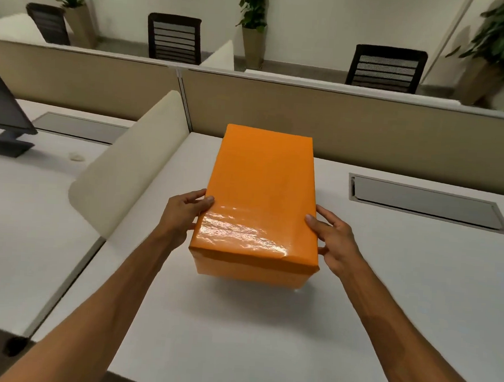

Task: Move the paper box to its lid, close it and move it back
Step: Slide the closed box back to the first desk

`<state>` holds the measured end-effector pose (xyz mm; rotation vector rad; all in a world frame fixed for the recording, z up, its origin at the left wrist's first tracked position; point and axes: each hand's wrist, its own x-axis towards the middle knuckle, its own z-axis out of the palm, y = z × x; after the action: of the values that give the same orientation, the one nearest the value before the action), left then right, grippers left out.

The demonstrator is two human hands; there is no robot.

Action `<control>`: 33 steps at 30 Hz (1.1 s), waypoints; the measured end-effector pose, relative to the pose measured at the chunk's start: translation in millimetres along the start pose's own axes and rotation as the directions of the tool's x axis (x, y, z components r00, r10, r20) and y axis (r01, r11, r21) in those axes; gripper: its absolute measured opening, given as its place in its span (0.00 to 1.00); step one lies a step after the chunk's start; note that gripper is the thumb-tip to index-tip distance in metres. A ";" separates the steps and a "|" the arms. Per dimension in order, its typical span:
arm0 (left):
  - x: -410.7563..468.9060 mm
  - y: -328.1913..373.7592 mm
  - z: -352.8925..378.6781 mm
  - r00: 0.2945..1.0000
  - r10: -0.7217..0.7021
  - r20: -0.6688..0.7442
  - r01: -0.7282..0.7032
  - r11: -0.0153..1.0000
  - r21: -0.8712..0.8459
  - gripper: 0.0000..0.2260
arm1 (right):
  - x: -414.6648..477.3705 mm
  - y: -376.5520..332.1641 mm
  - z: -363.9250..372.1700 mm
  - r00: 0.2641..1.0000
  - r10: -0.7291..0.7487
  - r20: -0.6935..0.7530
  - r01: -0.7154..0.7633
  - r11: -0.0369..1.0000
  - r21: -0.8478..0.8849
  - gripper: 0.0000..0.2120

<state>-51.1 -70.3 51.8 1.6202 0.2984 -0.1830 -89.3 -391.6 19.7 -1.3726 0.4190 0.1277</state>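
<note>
An orange paper box (260, 197) with its glossy orange lid on top is in the middle of the white desk (236, 331), long side pointing away from me. My left hand (183, 214) grips its left side near the front corner, thumb on the lid's edge. My right hand (334, 241) grips the right side near the front corner, thumb on the lid. The lid's front right corner is slightly crumpled. Whether the box rests on the desk or hangs just above it is unclear.
A cream rounded divider (131, 165) stands at the left of the box. A beige partition (337, 119) runs behind it. A grey cable hatch (427, 203) is set in the desk at the right. A monitor (2, 107) stands far left. Chairs and plants are beyond the partition.
</note>
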 end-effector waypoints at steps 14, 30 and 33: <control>167.1 21.4 -131.3 0.996 -0.086 -0.004 0.086 0.994 0.068 0.23 | 105.4 -0.5 170.9 0.999 0.031 -0.024 -0.031 0.999 0.019 0.32; 246.5 36.5 -156.4 0.996 -0.084 0.007 0.083 0.992 0.097 0.21 | 165.9 -3.1 219.1 0.999 0.010 -0.054 -0.011 1.000 -0.014 0.31; 246.8 37.2 -155.6 0.997 -0.076 0.006 0.075 0.992 0.104 0.21 | 167.1 -3.9 218.3 0.999 -0.010 -0.051 0.009 0.999 -0.038 0.30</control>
<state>185.3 102.8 25.5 1.7115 0.3481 -0.2679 112.6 -206.9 -7.4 -1.4176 0.4547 0.0933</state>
